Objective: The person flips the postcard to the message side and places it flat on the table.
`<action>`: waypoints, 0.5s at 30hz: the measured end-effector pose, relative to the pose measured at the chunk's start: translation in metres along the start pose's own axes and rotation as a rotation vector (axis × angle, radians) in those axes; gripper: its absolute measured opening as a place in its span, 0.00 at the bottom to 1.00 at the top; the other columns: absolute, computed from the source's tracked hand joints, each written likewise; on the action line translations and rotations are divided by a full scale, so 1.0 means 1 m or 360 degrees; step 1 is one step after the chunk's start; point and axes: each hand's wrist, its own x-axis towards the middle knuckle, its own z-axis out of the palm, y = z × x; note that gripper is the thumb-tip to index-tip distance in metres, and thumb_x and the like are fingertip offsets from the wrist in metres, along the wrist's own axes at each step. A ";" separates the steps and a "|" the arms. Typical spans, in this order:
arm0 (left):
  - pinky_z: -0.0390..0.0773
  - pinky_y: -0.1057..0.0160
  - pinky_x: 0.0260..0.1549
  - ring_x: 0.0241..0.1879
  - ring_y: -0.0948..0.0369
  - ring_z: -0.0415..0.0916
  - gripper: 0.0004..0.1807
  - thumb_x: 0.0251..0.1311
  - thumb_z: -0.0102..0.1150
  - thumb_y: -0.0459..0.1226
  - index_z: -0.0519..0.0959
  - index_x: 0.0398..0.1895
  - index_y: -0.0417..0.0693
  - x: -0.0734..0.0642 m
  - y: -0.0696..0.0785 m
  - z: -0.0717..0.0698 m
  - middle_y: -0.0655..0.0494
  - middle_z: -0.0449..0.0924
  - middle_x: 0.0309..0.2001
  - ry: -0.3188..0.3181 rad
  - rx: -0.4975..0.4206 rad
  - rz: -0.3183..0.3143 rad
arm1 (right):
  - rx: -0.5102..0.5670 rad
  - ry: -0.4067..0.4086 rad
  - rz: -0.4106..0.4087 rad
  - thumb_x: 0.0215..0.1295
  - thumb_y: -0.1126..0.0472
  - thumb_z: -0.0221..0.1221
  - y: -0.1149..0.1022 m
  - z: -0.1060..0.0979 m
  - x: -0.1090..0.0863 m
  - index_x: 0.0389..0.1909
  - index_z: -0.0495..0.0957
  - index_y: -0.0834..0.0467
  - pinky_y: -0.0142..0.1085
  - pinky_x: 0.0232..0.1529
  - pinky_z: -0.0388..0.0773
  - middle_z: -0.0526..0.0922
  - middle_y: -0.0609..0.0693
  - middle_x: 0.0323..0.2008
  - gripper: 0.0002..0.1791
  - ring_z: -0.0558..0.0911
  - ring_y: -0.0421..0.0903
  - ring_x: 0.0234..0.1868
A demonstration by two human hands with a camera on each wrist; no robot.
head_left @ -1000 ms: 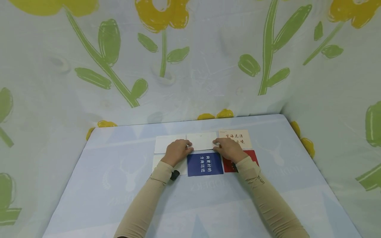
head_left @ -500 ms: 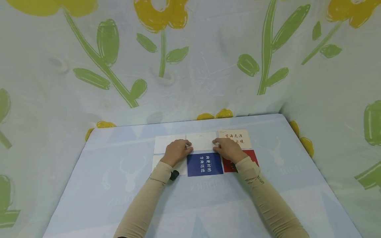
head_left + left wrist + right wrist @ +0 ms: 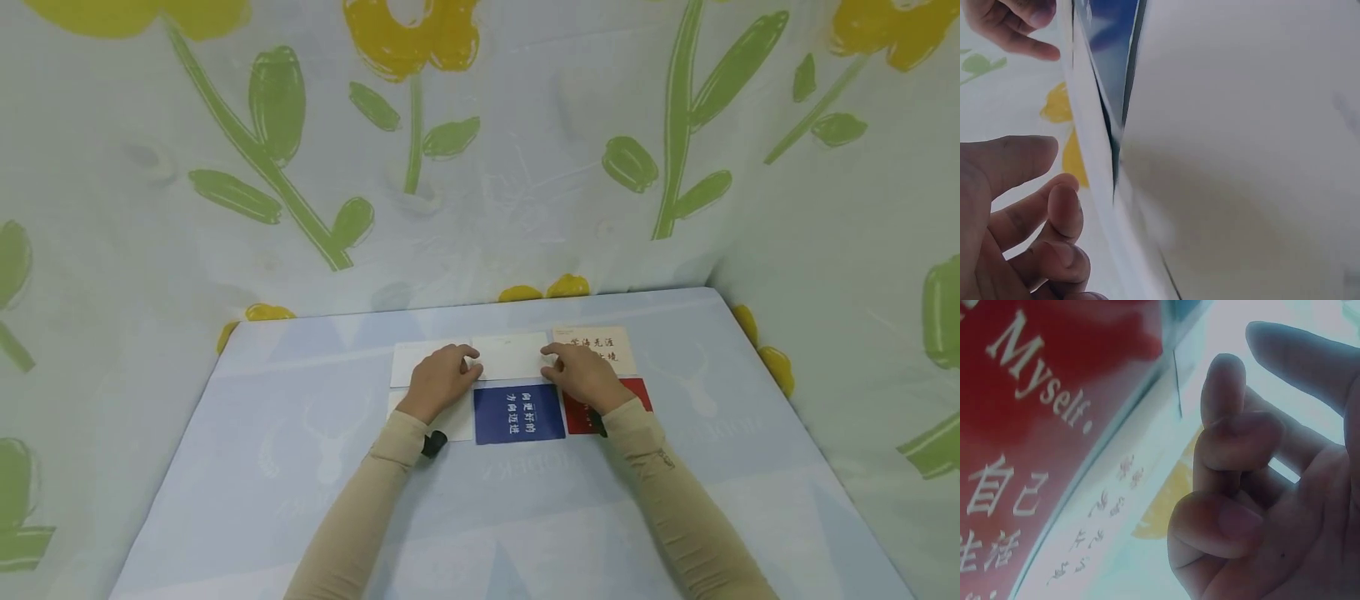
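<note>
Six thin notebooks lie flat in two rows. At the back are a white one point(image 3: 408, 360), a middle white one point(image 3: 512, 357) and a cream one point(image 3: 615, 340) with dark characters. In front lie another white one point(image 3: 459, 421), a blue one point(image 3: 519, 415) and a red one point(image 3: 637, 390). My left hand point(image 3: 437, 382) hovers by the middle white notebook's left edge, thumb and fingers parted. Over the cream notebook, my right hand point(image 3: 587, 375) is near its right edge. Both wrist views show loosely bent fingers point(image 3: 1065, 212) holding nothing.
A pale blue table point(image 3: 300, 500) with faint printed patterns lies beneath. Hanging cloth point(image 3: 525, 183) with yellow flowers and green leaves encloses its back and sides. A small black object point(image 3: 433, 443) sits under my left wrist.
Both hands have drawn slightly away from the middle white notebook; the left has shifted a little left and its thumb and fingers have spread. The notebooks look unmoved.
</note>
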 end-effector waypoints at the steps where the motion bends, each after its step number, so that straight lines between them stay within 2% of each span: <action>1: 0.75 0.62 0.27 0.29 0.62 0.75 0.16 0.69 0.61 0.47 0.84 0.55 0.52 -0.001 -0.001 -0.002 0.58 0.81 0.34 0.0008 0.0004 -0.0002 | 0.0008 0.0010 0.0005 0.70 0.52 0.64 0.000 -0.001 -0.001 0.66 0.76 0.54 0.44 0.45 0.78 0.83 0.50 0.39 0.26 0.79 0.48 0.38; 5: 0.75 0.63 0.27 0.29 0.62 0.75 0.17 0.69 0.61 0.47 0.84 0.55 0.52 -0.007 -0.002 -0.009 0.58 0.81 0.35 0.0023 0.0033 -0.0013 | 0.0003 0.0067 -0.0023 0.70 0.52 0.64 0.002 -0.007 -0.007 0.66 0.76 0.55 0.44 0.43 0.77 0.83 0.50 0.39 0.25 0.78 0.48 0.38; 11: 0.74 0.63 0.26 0.28 0.62 0.73 0.18 0.68 0.62 0.48 0.83 0.55 0.52 -0.014 0.000 -0.015 0.57 0.80 0.36 0.0080 0.0086 0.0049 | 0.0042 0.0153 -0.0053 0.70 0.53 0.63 0.005 -0.012 -0.018 0.66 0.76 0.55 0.46 0.45 0.78 0.84 0.51 0.42 0.25 0.78 0.49 0.39; 15: 0.76 0.62 0.28 0.30 0.61 0.74 0.24 0.65 0.65 0.51 0.80 0.60 0.51 -0.021 0.006 -0.018 0.56 0.79 0.40 0.0049 0.0139 0.0074 | 0.0057 0.0173 -0.0080 0.70 0.52 0.63 0.005 -0.013 -0.026 0.66 0.76 0.56 0.48 0.47 0.79 0.84 0.53 0.46 0.25 0.80 0.50 0.41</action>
